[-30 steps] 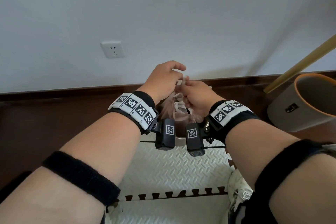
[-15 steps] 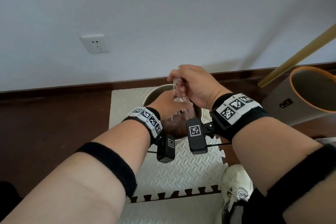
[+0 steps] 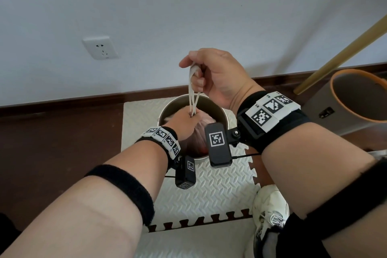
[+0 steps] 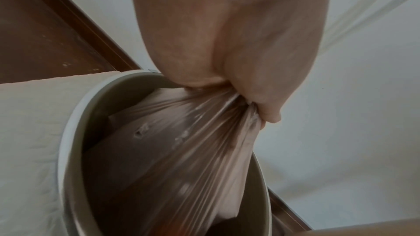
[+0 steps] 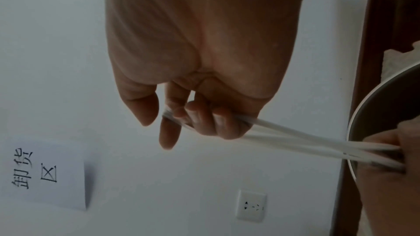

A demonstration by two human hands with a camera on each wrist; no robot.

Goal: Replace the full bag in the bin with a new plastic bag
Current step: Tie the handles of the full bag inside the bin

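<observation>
A round metal bin stands on a white foam mat by the wall. Inside it sits a full, translucent pinkish bag. My left hand grips the gathered neck of the bag just above the bin's mouth. White drawstrings run taut from that neck up to my right hand, which holds them with curled fingers well above the bin. The bag's lower part is hidden inside the bin.
A second bin with an orange rim lies tipped at the right, a wooden pole leaning over it. A wall socket and a paper sign are on the wall. My white shoe rests at the mat's right edge.
My right hand has risen with the drawstrings, pulling them taut. My left hand dropped to the bin's mouth and now clasps the bag's neck there.
</observation>
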